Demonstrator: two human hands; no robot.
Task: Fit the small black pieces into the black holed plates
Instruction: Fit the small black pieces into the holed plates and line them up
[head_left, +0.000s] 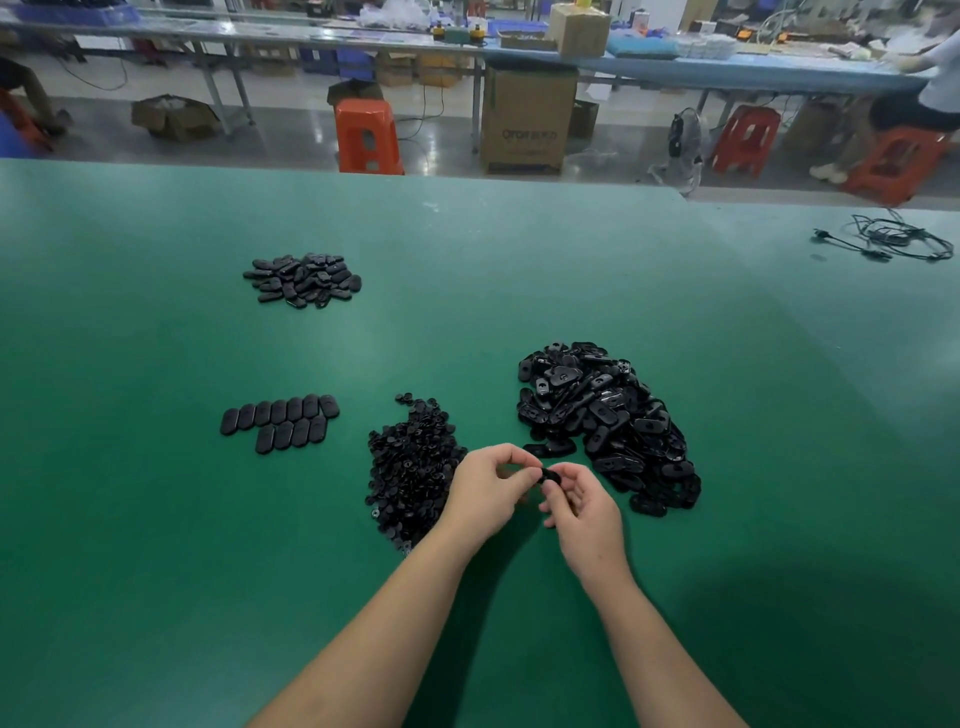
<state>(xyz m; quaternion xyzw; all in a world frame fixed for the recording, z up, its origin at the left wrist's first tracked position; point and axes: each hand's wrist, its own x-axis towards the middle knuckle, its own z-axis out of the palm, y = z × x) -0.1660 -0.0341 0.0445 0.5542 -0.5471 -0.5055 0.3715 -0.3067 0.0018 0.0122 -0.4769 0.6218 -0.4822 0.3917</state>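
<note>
Room lies open on the green table (156, 545) to my left and near edge — stools and benches beyond. Both my left hand (485, 493) and right hand (582, 512) pinch one black plate (550, 477) between the pieces pile (410, 467) and plates heap (608, 421).

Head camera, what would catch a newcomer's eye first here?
Two hands meet at centre, the left hand and right hand pinching one black plate. Right of them lies a big heap of holed plates, left a pile of small pieces. Further left, neat rows of plates.
</note>
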